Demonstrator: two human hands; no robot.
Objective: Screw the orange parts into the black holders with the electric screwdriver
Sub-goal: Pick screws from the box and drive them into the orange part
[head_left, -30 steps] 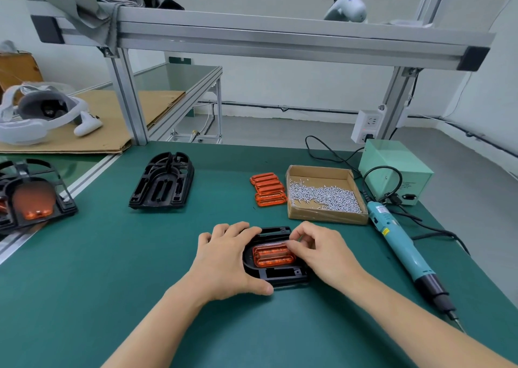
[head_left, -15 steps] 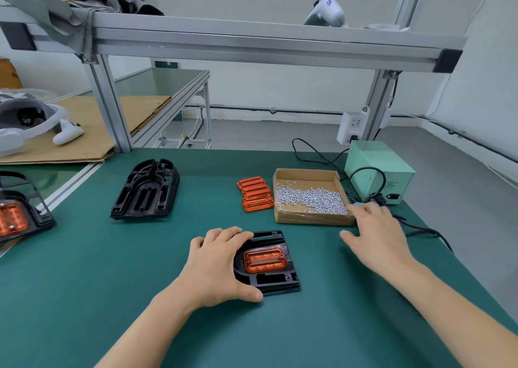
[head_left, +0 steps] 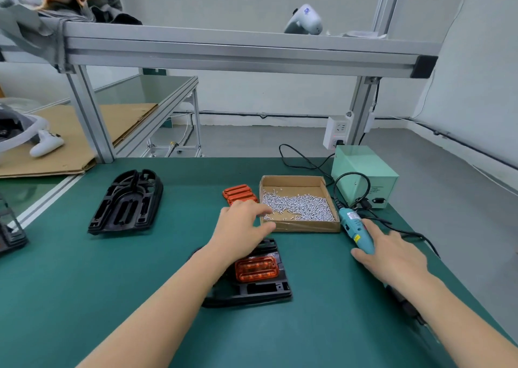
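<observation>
An orange part (head_left: 256,269) sits in the black holder (head_left: 262,289) on the green mat in front of me. My left hand (head_left: 241,229) is lifted off it and reaches, fingers loosely extended, to the near left corner of the cardboard screw box (head_left: 304,226); it holds nothing. My right hand (head_left: 392,254) lies over the teal electric screwdriver (head_left: 355,229), thumb on its left side and fingers on its right, closing round the body. The tool's tip end is hidden under my forearm. A stack of spare orange parts (head_left: 238,192) lies left of the box.
An empty black holder (head_left: 126,202) lies at the left of the mat, and another holder (head_left: 11,234) is at the left edge. A green power box (head_left: 364,171) with cables stands behind the screwdriver. An aluminium frame (head_left: 224,51) spans overhead.
My left hand left the holder and moved up right to the screw box. My right hand went from beside the box onto the screwdriver. The view shifted left.
</observation>
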